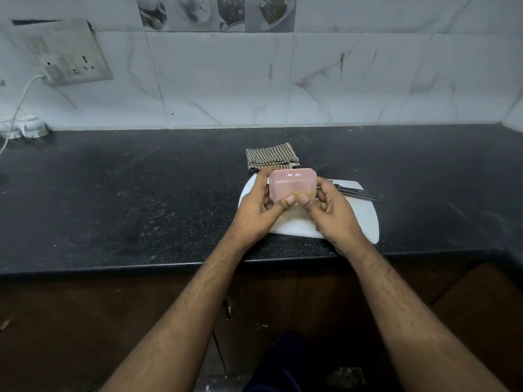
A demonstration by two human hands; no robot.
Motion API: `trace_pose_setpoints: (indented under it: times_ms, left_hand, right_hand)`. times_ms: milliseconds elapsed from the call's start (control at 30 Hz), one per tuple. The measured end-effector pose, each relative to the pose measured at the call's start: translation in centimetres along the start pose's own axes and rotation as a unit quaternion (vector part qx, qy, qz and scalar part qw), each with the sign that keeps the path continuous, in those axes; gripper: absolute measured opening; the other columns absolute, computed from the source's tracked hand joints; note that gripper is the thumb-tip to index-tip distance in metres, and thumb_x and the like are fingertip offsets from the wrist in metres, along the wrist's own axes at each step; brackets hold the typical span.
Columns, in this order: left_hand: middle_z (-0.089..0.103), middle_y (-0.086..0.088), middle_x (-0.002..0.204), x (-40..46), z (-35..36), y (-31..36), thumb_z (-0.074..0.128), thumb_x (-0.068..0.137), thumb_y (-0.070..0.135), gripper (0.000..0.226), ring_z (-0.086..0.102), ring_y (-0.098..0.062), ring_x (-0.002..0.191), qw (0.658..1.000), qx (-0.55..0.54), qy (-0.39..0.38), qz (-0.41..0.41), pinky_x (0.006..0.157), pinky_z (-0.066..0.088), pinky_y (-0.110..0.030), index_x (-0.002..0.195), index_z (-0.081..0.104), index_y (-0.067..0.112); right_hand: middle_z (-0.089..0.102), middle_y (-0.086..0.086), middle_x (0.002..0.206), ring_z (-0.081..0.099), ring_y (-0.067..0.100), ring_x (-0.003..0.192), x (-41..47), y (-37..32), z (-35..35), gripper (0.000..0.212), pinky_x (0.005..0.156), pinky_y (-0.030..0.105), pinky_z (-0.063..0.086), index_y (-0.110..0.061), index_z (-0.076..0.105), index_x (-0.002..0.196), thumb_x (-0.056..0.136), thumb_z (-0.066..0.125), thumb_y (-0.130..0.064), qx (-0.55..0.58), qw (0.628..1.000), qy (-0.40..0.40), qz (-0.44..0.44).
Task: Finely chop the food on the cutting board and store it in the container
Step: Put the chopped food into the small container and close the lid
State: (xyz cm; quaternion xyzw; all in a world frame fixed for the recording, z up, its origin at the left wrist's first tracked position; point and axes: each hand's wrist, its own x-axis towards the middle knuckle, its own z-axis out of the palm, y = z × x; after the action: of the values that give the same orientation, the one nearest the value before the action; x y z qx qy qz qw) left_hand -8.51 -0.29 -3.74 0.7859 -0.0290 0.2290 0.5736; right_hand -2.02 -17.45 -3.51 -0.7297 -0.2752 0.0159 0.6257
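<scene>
We cannot make out the chopped food clearly: only a yellowish smear shows through the pink container's near wall, low down, and our hands hide much of the white cutting board. Our left hand curls round the container's left end, thumb pressed on its near edge. Our right hand grips the right end likewise, thumb beside the other. The container is tilted above the board, labelled face up. A knife lies on the board's right side; a checked cloth sits behind.
</scene>
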Motion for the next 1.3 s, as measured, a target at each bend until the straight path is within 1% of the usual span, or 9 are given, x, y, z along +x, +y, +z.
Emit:
trace_pose_setpoints:
  times_ms: [133,300,400,467,667,933,1100,1200,1300]
  left_hand:
    - [0.071,0.007,0.116,0.2,0.0,-0.2,0.078,0.091,0.036,0.061,0.072,-0.007,0.103,1.000,0.004,0.001,-0.003,0.093,0.059,-0.031,0.141,0.045,0.026]
    - [0.072,0.002,0.117,0.2,0.0,-0.2,0.080,0.090,0.030,0.062,0.072,-0.009,0.104,1.000,-0.016,0.012,0.010,0.091,0.058,-0.027,0.142,0.047,0.021]
    - [0.065,0.004,0.128,0.4,-0.2,-0.8,0.080,0.090,0.029,0.060,0.068,-0.013,0.109,0.998,0.029,0.028,0.037,0.088,0.058,-0.025,0.139,0.046,0.029]
    - [0.062,0.003,0.129,0.7,-0.4,-1.2,0.082,0.087,0.020,0.055,0.066,-0.015,0.110,0.996,0.062,0.045,0.049,0.084,0.058,-0.025,0.131,0.051,0.030]
    - [0.055,0.000,0.124,0.6,-0.3,-1.3,0.074,0.082,-0.006,0.054,0.057,-0.005,0.110,0.992,0.094,0.044,0.073,0.081,0.046,-0.007,0.127,0.059,0.018]
    - [0.059,0.015,0.135,0.4,-0.1,-1.1,0.083,0.085,0.040,0.082,0.057,0.003,0.123,0.999,0.052,-0.010,-0.007,0.103,0.051,-0.023,0.153,0.041,0.021]
    - [0.065,0.007,0.127,0.3,-0.1,-0.7,0.075,0.090,0.046,0.068,0.064,-0.001,0.112,0.995,0.092,0.026,-0.016,0.094,0.053,-0.020,0.145,0.050,0.014]
    - [0.070,0.008,0.117,-0.1,0.0,0.0,0.081,0.088,0.026,0.053,0.066,0.008,0.102,0.997,0.065,0.043,-0.024,0.086,0.050,-0.010,0.134,0.057,0.016]
    - [0.070,0.006,0.120,-0.3,0.3,-0.1,0.080,0.090,0.030,0.060,0.067,0.000,0.107,0.996,0.057,0.052,-0.038,0.094,0.054,-0.020,0.142,0.055,0.015]
  right_hand:
    - [0.070,-0.005,0.122,0.066,0.006,0.111,0.2,0.2,0.0,0.055,0.086,0.020,0.054,-0.019,0.054,0.139,0.090,0.070,-0.039,0.011,1.000,-0.004,-0.006]
    - [0.071,-0.008,0.117,0.068,0.005,0.091,-0.1,-0.3,0.1,0.054,0.059,0.012,0.046,-0.026,0.054,0.140,0.091,0.069,-0.042,0.009,1.000,0.004,-0.012]
    - [0.070,-0.012,0.112,0.059,0.004,0.077,0.0,-0.1,0.1,0.045,0.060,0.021,0.047,-0.040,0.052,0.139,0.096,0.062,-0.047,-0.030,0.999,0.011,-0.023]
    - [0.068,-0.011,0.114,0.060,0.009,0.084,-0.1,-0.1,0.1,0.038,0.056,0.024,0.048,-0.043,0.055,0.134,0.097,0.054,-0.054,-0.022,1.000,0.019,-0.008]
    - [0.068,-0.016,0.114,0.063,0.004,0.086,0.1,0.6,0.2,0.040,0.063,0.023,0.049,-0.033,0.062,0.130,0.093,0.065,-0.050,-0.056,0.998,0.018,-0.019]
    - [0.071,-0.012,0.111,0.069,0.015,0.091,0.2,1.0,0.1,0.042,0.064,0.031,0.053,-0.037,0.060,0.125,0.087,0.076,-0.044,-0.079,0.996,0.029,-0.016]
    - [0.068,-0.016,0.113,0.068,0.006,0.095,-0.2,0.5,0.5,0.045,0.088,0.029,0.056,-0.026,0.063,0.129,0.087,0.078,-0.034,-0.113,0.992,0.058,-0.014]
    - [0.069,-0.014,0.105,0.066,0.000,0.088,-0.7,0.2,1.0,0.046,0.087,0.024,0.055,-0.024,0.064,0.131,0.088,0.077,-0.035,-0.135,0.988,0.080,0.001]
    - [0.069,-0.013,0.104,0.063,-0.005,0.081,-1.5,-0.3,1.0,0.042,0.074,0.012,0.050,-0.027,0.063,0.128,0.090,0.074,-0.039,-0.148,0.986,0.072,0.005]
